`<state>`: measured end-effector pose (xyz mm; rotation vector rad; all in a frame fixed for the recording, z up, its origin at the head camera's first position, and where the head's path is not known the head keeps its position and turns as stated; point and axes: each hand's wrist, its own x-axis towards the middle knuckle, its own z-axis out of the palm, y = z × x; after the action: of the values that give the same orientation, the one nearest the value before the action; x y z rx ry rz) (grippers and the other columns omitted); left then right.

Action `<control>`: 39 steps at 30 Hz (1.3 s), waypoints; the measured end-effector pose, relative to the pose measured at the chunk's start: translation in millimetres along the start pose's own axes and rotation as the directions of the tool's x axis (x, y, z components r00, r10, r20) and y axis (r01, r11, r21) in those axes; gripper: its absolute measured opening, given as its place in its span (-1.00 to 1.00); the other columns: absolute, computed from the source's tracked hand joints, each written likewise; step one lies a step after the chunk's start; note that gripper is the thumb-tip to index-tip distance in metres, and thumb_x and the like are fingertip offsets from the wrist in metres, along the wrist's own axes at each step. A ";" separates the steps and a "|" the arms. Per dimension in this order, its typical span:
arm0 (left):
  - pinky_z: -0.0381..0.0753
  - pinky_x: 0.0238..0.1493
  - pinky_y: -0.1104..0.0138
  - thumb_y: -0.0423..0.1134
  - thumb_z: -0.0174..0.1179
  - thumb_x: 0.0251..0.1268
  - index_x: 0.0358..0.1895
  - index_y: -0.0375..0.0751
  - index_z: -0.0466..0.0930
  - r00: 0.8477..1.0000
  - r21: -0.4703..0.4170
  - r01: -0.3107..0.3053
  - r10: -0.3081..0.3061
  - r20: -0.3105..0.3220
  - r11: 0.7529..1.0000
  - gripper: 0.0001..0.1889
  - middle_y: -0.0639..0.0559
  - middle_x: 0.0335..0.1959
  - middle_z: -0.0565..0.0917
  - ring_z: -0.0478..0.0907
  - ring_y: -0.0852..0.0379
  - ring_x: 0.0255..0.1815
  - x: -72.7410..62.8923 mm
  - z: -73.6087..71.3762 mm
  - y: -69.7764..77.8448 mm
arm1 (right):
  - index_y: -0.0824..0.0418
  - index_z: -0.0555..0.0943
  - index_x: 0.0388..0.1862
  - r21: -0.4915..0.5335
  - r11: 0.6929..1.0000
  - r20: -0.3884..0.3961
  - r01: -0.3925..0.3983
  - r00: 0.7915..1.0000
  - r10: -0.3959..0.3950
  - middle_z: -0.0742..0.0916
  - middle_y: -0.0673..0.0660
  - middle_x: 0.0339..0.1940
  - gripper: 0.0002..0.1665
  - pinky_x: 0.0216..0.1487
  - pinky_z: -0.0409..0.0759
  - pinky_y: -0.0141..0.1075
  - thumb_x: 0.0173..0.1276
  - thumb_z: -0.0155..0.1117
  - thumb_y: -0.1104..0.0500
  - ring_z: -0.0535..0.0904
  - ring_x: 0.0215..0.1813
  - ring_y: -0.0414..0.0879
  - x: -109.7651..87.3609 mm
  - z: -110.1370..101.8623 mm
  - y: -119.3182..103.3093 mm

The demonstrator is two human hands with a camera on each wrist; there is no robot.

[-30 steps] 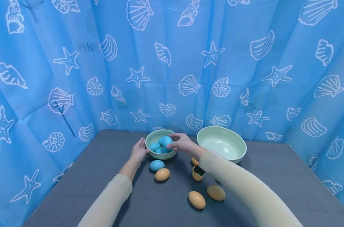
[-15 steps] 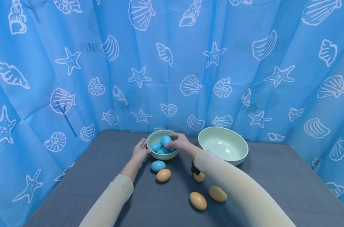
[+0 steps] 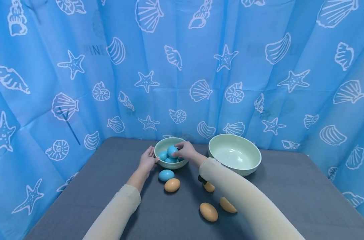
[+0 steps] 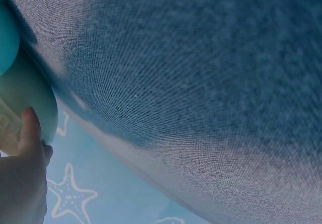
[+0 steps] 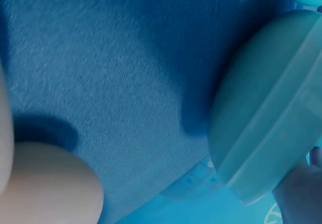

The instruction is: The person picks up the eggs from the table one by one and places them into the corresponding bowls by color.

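Blue eggs [image 3: 171,151], pale green bowl [image 3: 170,165]

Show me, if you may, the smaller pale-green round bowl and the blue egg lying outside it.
Smaller pale-green round bowl [image 3: 172,165], head view: front outer wall.
Loose blue egg [image 3: 166,175], head view: middle of its visible side.

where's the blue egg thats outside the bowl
In the head view, the blue egg lies on the gray table just left of centre, in front of the smaller green bowl, with a brown egg close on its near side.
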<state>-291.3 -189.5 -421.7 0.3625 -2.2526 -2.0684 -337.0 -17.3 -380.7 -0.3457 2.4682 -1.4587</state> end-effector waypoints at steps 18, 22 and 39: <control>0.34 0.31 -0.04 -0.50 -0.05 0.47 0.56 -0.24 -0.16 1.000 0.003 0.003 -0.003 0.005 1.000 -0.30 -0.16 0.55 0.01 -0.05 -0.10 0.53 1.2 -0.4 1.3 | 0.37 0.50 0.26 -0.017 1.000 -0.036 0.000 0.999 -0.001 0.61 0.30 0.14 -0.51 0.06 0.60 -0.10 0.38 0.28 0.27 0.60 0.05 0.11 1.3 0.8 0.8; 0.33 0.31 -0.04 -0.49 -0.06 0.47 0.56 -0.23 -0.16 1.000 0.002 0.011 -0.011 0.002 1.000 -0.30 -0.16 0.55 0.01 -0.05 -0.10 0.54 0.4 0.0 1.0 | 0.38 0.50 0.24 0.054 0.998 -0.047 0.009 0.999 -0.006 0.61 0.31 0.14 -0.55 0.07 0.60 -0.12 0.39 0.24 0.31 0.57 0.12 0.13 -4.4 -1.1 2.4; 0.32 0.31 -0.07 -0.50 -0.05 0.46 0.56 -0.24 -0.17 1.000 -0.017 0.008 -0.008 0.009 1.000 -0.29 -0.16 0.55 0.00 -0.07 -0.11 0.54 1.4 -0.3 -1.9 | 0.44 0.62 -0.15 0.120 0.992 -0.075 -0.035 0.996 0.044 0.70 0.19 -0.35 -0.80 -0.23 0.66 -0.18 0.33 0.30 0.31 0.65 -0.34 -0.04 -46.4 -7.2 3.1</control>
<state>-292.3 -190.2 -423.7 0.3625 -2.2403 -2.0960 -296.0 5.3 -375.7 -0.2198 2.4183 -1.6229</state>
